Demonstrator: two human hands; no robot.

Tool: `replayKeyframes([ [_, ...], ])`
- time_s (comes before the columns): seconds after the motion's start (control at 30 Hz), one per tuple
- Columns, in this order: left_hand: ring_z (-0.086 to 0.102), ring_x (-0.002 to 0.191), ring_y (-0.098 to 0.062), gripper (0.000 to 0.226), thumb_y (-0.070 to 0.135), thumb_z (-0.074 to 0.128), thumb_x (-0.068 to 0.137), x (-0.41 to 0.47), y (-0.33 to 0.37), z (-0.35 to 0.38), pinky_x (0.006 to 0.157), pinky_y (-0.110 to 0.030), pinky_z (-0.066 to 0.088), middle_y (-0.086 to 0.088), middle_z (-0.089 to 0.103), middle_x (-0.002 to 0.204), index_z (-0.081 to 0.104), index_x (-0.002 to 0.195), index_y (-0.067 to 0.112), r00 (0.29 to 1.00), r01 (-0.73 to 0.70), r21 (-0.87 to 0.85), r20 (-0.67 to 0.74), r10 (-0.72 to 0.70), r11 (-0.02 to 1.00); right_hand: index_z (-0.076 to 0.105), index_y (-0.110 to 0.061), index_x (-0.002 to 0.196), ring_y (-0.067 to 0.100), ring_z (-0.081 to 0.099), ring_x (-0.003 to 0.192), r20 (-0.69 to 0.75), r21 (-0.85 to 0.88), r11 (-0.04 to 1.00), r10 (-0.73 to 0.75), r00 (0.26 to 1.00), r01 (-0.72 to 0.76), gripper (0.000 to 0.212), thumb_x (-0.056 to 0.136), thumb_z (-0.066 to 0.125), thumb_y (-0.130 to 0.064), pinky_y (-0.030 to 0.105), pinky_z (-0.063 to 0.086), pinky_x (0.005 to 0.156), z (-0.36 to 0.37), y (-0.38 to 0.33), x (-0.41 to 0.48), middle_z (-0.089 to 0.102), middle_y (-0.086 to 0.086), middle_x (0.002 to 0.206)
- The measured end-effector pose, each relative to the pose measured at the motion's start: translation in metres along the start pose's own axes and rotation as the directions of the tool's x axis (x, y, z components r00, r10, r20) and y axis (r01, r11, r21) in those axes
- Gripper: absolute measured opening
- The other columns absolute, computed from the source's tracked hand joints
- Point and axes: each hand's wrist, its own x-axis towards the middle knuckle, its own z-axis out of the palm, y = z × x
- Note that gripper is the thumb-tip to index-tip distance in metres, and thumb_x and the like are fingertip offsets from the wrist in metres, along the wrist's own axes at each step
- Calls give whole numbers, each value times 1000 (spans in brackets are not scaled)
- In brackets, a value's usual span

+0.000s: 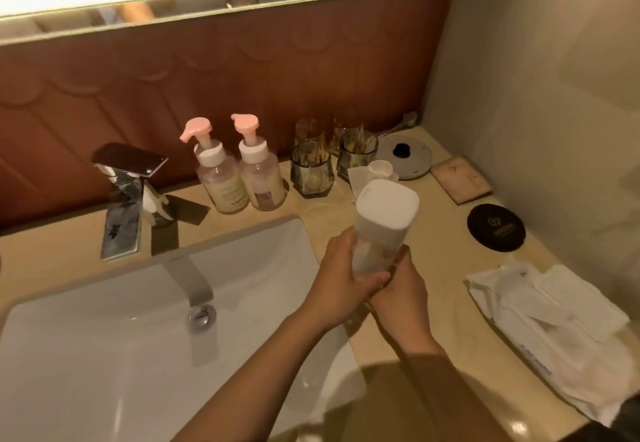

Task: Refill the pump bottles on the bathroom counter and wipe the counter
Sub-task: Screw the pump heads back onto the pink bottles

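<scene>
Just right of the sink, above the desk, the left grip and the right grip both curl round the lower body of a white refill bottle. It is held clear of the desk, with its square cap on and its top leaning away from the person. It looks like smooth, thin-walled plastic, so it should be fairly light, give a little under a squeeze and turn slippery if soap gets on it. I would keep one grip low on the body and move the other to the cap to open it.

Farther right of the sink lies a soft white pack of wipes, probably for wiping the desk.

Behind the sink's far right corner stand the two pump bottles, the left one touching the right one, both upright with pink pump heads in place. They are clear and smooth and likely tippy once the heads come off. Steady each by its body and twist at the white collar.
</scene>
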Motion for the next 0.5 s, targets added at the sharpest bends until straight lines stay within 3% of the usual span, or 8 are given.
replayKeyframes([
  [0.13,50,109,-12,61,27,77,76,33,-8,-22,85,-21,41,4,53,121,45,127,18,995,26,36,-96,-22,999,40,-29,120,24,60,101,48,-67,995,-76,996,79,51,77,68,-29,37,51,77,21,-15,41,60,-2,116],
  [0.27,49,107,-6,56,23,75,78,63,-11,-42,79,-3,36,11,52,115,45,125,18,991,51,46,-128,-45,998,34,-26,131,29,60,104,62,-122,987,-97,993,104,63,79,68,-29,36,50,77,44,-24,77,60,3,121],
  [0.4,44,117,-6,56,20,73,81,88,-16,-54,93,-16,33,13,47,122,41,126,25,989,78,7,-124,-77,997,33,-26,131,28,61,104,47,-119,985,-123,991,128,64,79,69,-30,40,53,79,60,-31,105,59,2,122],
  [0.5,34,120,0,64,20,70,83,99,-18,-59,95,-19,29,14,41,131,33,135,26,985,134,-41,-105,-137,990,29,-21,137,28,60,106,59,-138,981,-131,990,138,71,78,69,-27,44,54,80,68,-34,120,57,5,126],
])
